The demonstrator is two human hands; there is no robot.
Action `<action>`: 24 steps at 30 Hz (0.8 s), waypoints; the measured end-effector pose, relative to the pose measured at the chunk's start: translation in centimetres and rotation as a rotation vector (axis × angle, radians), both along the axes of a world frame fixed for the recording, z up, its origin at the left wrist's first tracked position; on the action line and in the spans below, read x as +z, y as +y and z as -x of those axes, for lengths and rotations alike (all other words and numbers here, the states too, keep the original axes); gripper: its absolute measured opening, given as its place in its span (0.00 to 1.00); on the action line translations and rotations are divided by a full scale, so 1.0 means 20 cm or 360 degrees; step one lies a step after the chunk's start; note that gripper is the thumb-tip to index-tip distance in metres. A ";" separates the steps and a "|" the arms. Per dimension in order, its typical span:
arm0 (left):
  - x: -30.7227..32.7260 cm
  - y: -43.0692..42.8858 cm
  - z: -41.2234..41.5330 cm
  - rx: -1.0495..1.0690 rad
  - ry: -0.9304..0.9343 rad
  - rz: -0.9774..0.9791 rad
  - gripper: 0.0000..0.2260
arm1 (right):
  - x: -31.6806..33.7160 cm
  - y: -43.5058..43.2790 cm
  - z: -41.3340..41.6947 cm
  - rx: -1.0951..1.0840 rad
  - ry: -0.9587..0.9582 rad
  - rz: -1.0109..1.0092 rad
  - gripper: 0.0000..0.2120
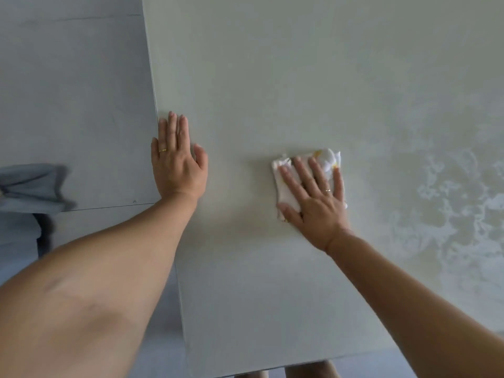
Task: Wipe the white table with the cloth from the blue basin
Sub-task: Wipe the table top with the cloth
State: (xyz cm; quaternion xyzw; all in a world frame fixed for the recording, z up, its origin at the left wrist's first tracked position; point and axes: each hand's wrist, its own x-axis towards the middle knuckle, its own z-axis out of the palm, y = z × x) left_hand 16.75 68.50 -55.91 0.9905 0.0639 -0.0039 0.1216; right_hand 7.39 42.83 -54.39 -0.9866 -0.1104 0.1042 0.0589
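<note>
Pressing flat on the folded cloth, the right hand has its fingers straight and spread, curled round nothing; the palm and fingers cover most of the fabric. The cloth is white with small yellow-orange marks at its far corner, and it lies on the white table, roughly mid-surface and well apart from the table's left edge. The left hand rests palm-down on the tabletop just inside that edge, fingers straight and together, thumb out to the side, holding nothing. Each hand wears a thin gold ring. To the right of the cloth the surface shows pale, blotchy wet streaks (patchy rather than even). Left of the table lies a grey tiled floor, with a blurred piece of blue-grey fabric at the picture's left border.
</note>
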 end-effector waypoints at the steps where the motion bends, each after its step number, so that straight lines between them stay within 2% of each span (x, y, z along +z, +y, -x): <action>1: 0.00 0.00 0.00 0.0001 0.0001 -0.0004 0.27 | 0.00 0.00 -0.02 -0.0218 0.0025 -0.0003 0.32; 3: 0.00 0.00 0.00 -0.0002 0.0007 -0.0017 0.27 | 0.00 0.12 0.02 -0.0549 0.0017 -0.0030 0.32; 4: 0.00 0.00 0.00 0.0000 0.0017 -0.0027 0.27 | 0.01 0.21 0.08 -0.0593 0.0026 -0.0052 0.33; 5: 0.00 0.00 0.01 0.0004 0.0033 -0.0039 0.27 | 0.02 0.30 0.16 -0.0518 0.0034 -0.0097 0.33; 7: 0.00 0.00 0.01 0.0004 0.0051 -0.0079 0.26 | 0.02 0.38 0.32 -0.0135 0.0017 -0.0124 0.34; 9: 0.00 -0.01 0.00 -0.0018 0.0072 -0.0129 0.25 | 0.01 0.29 0.35 0.0225 0.0016 -0.0102 0.33; 11: 0.02 -0.02 0.03 -0.0018 0.0088 -0.0186 0.25 | 0.01 0.14 0.30 0.0315 0.0021 -0.0049 0.33; 13: 0.04 -0.07 0.12 0.0030 0.0064 -0.0176 0.26 | 0.01 0.03 0.23 0.0087 0.0036 -0.0009 0.33; 16: 0.10 -0.27 0.45 -0.0033 0.0003 0.0030 0.27 | 0.01 0.10 0.26 -0.0444 0.0082 -0.0106 0.32; 18: 0.12 -0.40 0.73 -0.0201 -0.0015 0.0096 0.26 | 0.02 0.22 0.38 -0.0509 0.0122 -0.0145 0.31; 19: 0.12 -0.44 0.86 -0.0243 -0.0004 0.0080 0.26 | 0.02 0.25 0.45 -0.0386 0.0125 -0.0155 0.30; 22: 0.08 -0.46 1.10 -0.0161 0.0108 -0.0006 0.26 | 0.02 0.06 0.52 0.0291 0.0044 -0.0098 0.30; 24: 0.05 -0.44 1.14 -0.0122 0.0195 -0.0069 0.27 | 0.00 -0.15 0.43 0.0395 0.0010 -0.0024 0.32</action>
